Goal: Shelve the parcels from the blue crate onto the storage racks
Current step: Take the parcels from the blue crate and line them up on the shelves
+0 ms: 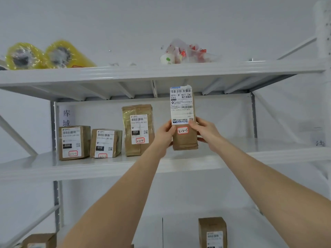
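The left hand (165, 136) and right hand (206, 134) each grip a side of the brown parcel (185, 141) above the white middle shelf (107, 167), against a white wall (161, 24). The parcel is upright with its long axis vertical and its label facing the camera, right of three shelved boxes (138, 129).

Brown parcels (185, 138) with white barcode labels (181, 104), red-edged tags (182, 130); white racks (107, 167); yellow tape rolls (25, 56)

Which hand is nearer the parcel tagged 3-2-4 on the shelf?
Left. The left hand sits just right of the 3-2-4 parcel; the right hand is farther right, across the held 3-2-5 parcel.
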### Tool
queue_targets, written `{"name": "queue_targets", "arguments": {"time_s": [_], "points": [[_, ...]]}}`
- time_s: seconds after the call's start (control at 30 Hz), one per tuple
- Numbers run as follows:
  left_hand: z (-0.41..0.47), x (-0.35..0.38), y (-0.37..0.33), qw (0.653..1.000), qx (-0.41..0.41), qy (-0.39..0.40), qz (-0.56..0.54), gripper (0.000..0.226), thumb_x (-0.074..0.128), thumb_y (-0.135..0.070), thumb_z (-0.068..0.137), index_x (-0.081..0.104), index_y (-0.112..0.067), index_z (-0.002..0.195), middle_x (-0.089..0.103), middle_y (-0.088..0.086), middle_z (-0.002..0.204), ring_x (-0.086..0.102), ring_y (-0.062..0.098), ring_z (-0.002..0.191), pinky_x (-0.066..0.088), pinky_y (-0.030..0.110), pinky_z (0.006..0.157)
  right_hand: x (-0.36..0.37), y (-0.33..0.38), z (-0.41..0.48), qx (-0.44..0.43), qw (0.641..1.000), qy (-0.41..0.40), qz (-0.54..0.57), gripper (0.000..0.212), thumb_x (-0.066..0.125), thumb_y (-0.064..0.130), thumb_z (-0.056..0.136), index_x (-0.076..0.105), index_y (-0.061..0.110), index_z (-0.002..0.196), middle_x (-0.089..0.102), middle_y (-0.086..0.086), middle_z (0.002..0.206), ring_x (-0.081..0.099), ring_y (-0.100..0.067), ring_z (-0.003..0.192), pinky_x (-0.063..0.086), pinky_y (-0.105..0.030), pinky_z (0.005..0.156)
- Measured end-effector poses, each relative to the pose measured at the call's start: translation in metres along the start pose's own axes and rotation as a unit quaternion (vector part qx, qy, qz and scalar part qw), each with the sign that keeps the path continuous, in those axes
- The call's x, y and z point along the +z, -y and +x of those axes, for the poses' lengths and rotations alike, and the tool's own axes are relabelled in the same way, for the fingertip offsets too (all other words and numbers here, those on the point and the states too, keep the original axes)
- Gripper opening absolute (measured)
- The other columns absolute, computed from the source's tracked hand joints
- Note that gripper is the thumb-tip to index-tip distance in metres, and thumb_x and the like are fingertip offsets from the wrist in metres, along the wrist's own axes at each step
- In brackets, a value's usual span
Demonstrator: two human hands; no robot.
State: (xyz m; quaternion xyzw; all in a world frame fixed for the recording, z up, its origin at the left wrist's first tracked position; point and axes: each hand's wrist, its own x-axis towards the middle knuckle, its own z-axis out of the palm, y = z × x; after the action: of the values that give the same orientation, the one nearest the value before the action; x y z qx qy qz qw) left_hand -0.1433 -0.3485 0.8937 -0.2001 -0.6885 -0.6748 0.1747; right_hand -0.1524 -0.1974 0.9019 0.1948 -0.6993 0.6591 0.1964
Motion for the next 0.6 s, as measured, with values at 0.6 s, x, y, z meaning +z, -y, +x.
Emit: {"name": "queue_targets", "arguments": {"time_s": [0.6], "points": [[0.051, -0.023, 0.060, 0.997, -0.042, -0.027, 0.057, 0.040, 0.040, -0.014, 0.100, 0.044, -0.032, 0.135, 0.064, 0.000, 0.110, 0.061, 0.016, 0.097, 0.050, 0.036, 0.088, 0.031, -0.063, 0.050, 0.019, 0.999, 0.000, -0.039, 0.045, 0.058, 0.025, 0.094, 0.048, 0.026, 0.137, 0.063, -0.004, 0.120, 0.061, -0.014, 0.098, 0.048, -0.020, 0.068]]}}
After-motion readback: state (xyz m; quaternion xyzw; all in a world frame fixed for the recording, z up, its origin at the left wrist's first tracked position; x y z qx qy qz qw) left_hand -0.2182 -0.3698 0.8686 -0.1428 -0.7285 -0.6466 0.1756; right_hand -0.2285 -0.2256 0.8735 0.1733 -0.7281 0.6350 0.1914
